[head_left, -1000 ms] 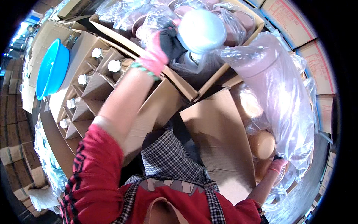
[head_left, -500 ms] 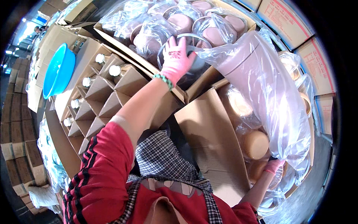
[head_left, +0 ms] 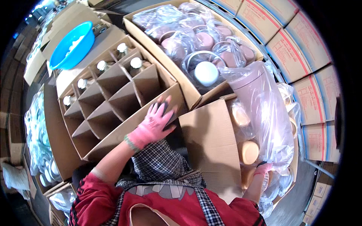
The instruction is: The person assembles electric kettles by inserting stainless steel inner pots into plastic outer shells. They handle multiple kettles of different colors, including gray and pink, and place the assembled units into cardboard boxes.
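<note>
My left hand (head_left: 154, 122), in a pink glove with a dark palm, is empty with its fingers spread. It hovers beside the near wall of the divided carton (head_left: 132, 126). My right hand (head_left: 264, 168), gloved alike, is at the lower end of a long mauve plastic container (head_left: 260, 101) in a clear bag and seems to grip it; the fingers are mostly hidden. This container slants over the right-hand carton, among tan round-ended containers (head_left: 249, 152). Its upper end reaches the corner of a carton of bagged mauve containers (head_left: 204, 40), near a round white-topped one (head_left: 206, 73).
White-capped bottles (head_left: 136, 63) stand in some cells of the divided carton. A blue basin (head_left: 73, 46) with white pieces sits beyond it. An open cardboard flap (head_left: 209, 139) rises between me and the right-hand carton. Stacked cartons (head_left: 290, 52) line the right; bagged pale-green items (head_left: 37, 139) lie left.
My left hand has pulled back toward me from the far carton, uncovering the white-topped container. The right hand stays at the bagged mauve container. The whole view has shifted.
</note>
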A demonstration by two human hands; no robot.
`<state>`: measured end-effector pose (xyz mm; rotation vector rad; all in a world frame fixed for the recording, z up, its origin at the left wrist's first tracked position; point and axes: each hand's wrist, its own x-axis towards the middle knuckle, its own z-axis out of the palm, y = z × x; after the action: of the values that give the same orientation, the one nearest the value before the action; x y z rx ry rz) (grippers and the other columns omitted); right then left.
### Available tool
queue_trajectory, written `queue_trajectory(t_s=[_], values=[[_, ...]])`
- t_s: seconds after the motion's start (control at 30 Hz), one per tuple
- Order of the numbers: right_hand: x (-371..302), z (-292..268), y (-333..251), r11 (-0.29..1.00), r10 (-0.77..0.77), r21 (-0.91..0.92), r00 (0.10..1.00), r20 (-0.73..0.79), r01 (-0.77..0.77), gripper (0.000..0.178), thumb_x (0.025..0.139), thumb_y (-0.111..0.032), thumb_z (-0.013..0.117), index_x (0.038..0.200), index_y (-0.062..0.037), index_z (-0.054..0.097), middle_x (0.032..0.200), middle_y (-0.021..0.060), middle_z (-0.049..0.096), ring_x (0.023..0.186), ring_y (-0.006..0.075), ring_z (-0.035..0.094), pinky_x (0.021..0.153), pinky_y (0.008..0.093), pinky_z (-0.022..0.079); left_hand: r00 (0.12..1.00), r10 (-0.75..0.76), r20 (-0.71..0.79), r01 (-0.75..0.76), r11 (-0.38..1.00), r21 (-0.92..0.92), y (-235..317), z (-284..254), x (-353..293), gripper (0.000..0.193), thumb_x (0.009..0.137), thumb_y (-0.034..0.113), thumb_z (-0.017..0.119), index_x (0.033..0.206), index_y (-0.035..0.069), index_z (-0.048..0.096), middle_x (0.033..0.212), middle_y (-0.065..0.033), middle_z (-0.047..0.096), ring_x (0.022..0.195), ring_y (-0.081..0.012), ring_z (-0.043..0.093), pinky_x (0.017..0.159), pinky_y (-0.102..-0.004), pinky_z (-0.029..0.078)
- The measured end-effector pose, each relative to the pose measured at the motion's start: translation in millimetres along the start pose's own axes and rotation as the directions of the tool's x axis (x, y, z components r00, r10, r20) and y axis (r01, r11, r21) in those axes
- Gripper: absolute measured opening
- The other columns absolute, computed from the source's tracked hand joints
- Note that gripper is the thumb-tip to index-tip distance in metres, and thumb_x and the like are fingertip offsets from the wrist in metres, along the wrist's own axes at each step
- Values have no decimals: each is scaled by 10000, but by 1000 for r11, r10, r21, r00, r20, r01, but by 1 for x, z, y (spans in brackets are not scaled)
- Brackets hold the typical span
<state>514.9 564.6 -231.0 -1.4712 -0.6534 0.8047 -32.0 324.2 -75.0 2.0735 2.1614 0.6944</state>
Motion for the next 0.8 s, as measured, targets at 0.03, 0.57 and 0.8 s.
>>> queue_trajectory(t_s=[0.03, 0.57, 0.8], values=[[-4, 3, -3, 1000, 5, 3, 1000, -11, -4, 321, 859, -190, 438, 1132, -33, 502, 1078, 84, 560, 918, 191, 552, 779, 306, 438, 996, 23, 87, -15, 995, -94, -1, -24, -28, 523, 678, 204, 657, 1132, 10, 486, 1302, -233, 314, 1187, -404, 314, 978, -451, 277], [-230, 157, -346, 305, -904, 15, 284, 321, 952, 429, 822, -187, 536, 1152, 77, 465, 1172, 201, 501, 1067, 258, 493, 904, 329, 366, 930, -136, -343, 107, 989, -104, 37, -119, -234, 363, 664, 70, 617, 1008, -13, 532, 1195, -192, 450, 1100, -346, 434, 930, -387, 350], [-448, 218, -430, -10, -845, 427, -236, 480, 904, 373, 749, -182, 594, 1074, -3, 552, 976, 186, 604, 932, 281, 580, 815, 322, 426, 671, -347, -655, 86, 914, -396, 63, -166, -281, 474, 708, 158, 634, 1116, -36, 491, 1220, -204, 441, 1154, -332, 416, 958, -387, 326]])
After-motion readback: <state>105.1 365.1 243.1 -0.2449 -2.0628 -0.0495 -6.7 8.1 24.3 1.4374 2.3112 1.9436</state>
